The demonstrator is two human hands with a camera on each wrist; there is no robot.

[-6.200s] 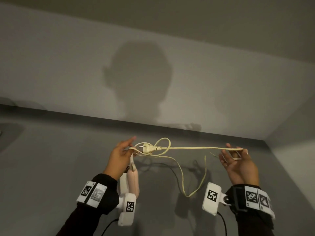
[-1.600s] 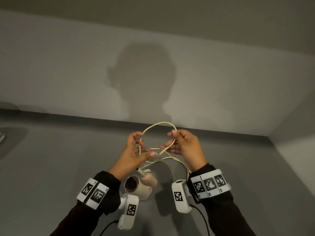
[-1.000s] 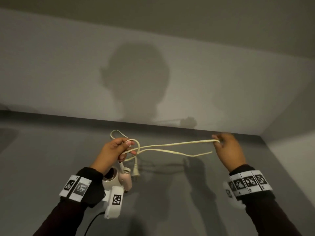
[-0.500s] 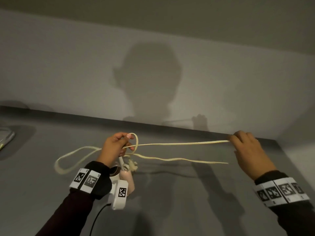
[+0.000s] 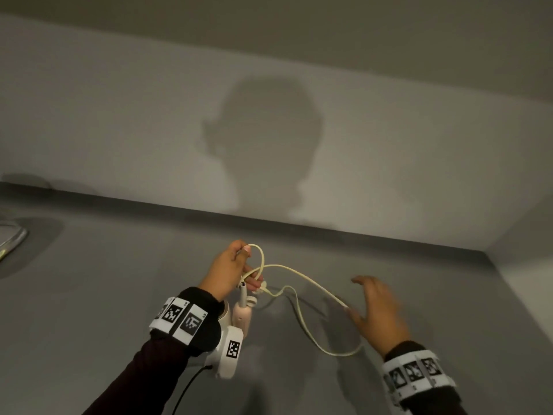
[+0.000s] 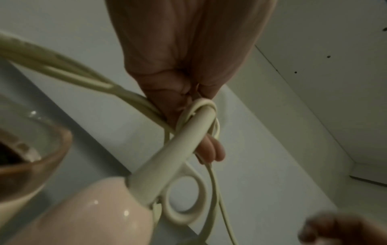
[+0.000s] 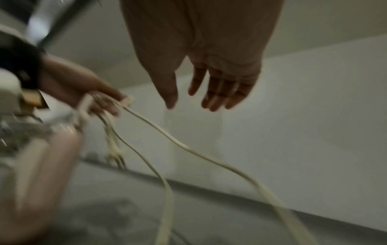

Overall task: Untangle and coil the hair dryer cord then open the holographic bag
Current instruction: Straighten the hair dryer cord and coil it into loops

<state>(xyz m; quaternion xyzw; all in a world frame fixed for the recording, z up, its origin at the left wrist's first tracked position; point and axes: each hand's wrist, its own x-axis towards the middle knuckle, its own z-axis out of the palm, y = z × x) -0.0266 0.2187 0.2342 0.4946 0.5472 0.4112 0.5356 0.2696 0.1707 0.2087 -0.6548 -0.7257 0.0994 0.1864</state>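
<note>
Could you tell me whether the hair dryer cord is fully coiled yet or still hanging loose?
Partly coiled: the left hand grips a few loops, while the rest of the cord sags in a long slack loop.

Grey table [image 5: 89, 295] meets pale wall [image 5: 119, 115], head shadow [image 5: 263, 139].

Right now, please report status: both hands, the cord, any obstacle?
Left hand grips cord loops, hair dryer hanging below. Right hand open, holding nothing. Long slack loop of cord sags between hands. Holographic bag not in view.
</note>
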